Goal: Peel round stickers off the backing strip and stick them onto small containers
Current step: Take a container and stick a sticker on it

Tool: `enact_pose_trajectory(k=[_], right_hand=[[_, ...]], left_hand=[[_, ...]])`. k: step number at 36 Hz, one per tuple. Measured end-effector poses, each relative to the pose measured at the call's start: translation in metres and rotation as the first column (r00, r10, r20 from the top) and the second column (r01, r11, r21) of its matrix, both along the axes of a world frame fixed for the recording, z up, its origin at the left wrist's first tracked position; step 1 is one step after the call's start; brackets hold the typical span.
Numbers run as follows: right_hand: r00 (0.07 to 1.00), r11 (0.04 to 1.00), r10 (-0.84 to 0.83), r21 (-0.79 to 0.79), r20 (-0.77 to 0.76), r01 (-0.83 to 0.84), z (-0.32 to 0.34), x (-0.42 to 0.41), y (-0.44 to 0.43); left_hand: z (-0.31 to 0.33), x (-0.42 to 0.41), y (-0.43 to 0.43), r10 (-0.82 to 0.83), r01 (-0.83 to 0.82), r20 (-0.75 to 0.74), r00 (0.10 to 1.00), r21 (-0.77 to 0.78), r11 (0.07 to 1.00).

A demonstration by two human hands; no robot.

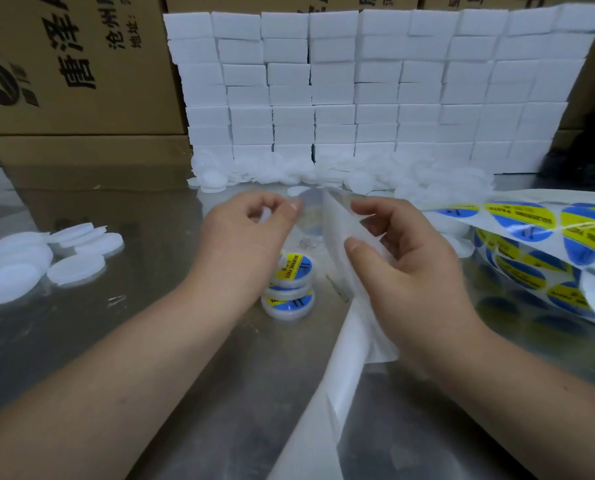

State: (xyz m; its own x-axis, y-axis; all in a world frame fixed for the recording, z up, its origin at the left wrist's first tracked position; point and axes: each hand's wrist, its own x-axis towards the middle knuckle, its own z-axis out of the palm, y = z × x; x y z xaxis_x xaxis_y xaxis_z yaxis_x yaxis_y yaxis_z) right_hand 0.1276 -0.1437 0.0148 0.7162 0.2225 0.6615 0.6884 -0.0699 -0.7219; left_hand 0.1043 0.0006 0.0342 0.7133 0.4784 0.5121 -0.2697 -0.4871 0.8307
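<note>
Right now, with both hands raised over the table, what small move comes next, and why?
Probably the left hand pulls the round sticker clear of the backing strip that the right hand grips. The sticker looks mostly peeled, pinched at its edge, its other edge against the strip. Labelled containers stacked below show where such stickers go.

Left hand [251, 220] and right hand [403, 258] both pinch.
</note>
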Motion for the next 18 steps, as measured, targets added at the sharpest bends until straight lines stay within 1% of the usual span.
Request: enact_pose_trajectory(k=[3, 7, 9, 11, 14, 16, 18], right_hand=[[0.996, 0.999, -0.029, -0.036, 0.087, 0.032, 0.001, -0.002, -0.001], [0.987, 0.999, -0.037, -0.012, 0.158, 0.039, 0.001, -0.005, -0.002], [0.974, 0.997, -0.068, -0.013, 0.214, 0.073, 0.003, -0.005, -0.002], [0.952, 0.992, -0.110, -0.030, 0.287, 0.124, 0.004, -0.006, -0.001], [0.919, 0.983, -0.149, -0.045, 0.365, 0.177, 0.007, -0.007, -0.002], [0.902, 0.976, -0.162, -0.069, 0.400, 0.206, 0.009, -0.007, -0.003], [0.899, 0.973, -0.147, -0.103, 0.413, 0.207, 0.008, -0.006, -0.003]], left_hand=[[0.000, 0.003, 0.005, 0.072, -0.072, 0.015, 0.997, -0.043, 0.997], [-0.001, 0.008, 0.012, 0.115, -0.113, 0.008, 0.993, -0.139, 0.984], [0.000, 0.009, 0.014, 0.128, -0.126, 0.009, 0.992, -0.141, 0.982], [0.000, 0.006, 0.012, 0.118, -0.116, 0.021, 0.993, -0.087, 0.990], [0.000, 0.001, 0.006, 0.103, -0.105, 0.032, 0.994, 0.063, 0.992], [0.000, -0.001, 0.003, 0.104, -0.112, 0.057, 0.993, 0.148, 0.983], [0.001, -0.004, 0.002, 0.107, -0.119, 0.071, 0.992, 0.186, 0.975]])
